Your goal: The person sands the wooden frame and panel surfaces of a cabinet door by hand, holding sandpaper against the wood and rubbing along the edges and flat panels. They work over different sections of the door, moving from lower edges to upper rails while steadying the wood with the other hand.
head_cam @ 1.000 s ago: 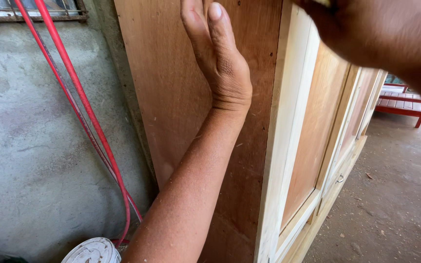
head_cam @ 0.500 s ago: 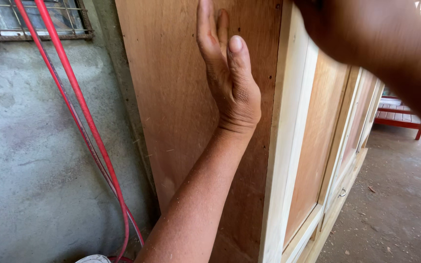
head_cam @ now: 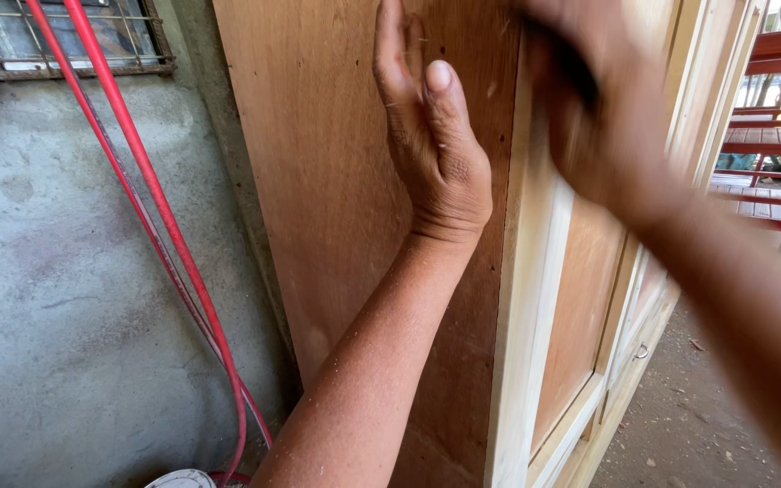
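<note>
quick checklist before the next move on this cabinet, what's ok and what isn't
1. Left hand flat on the plywood side: ok.
2. Right hand at the pale frame: blurred, contact cannot tell.
3. Anything held in the right hand: cannot tell.
4. Red hoses apart from the cabinet, against the wall: ok.
5. Door panel sits in the frame: ok.
</note>
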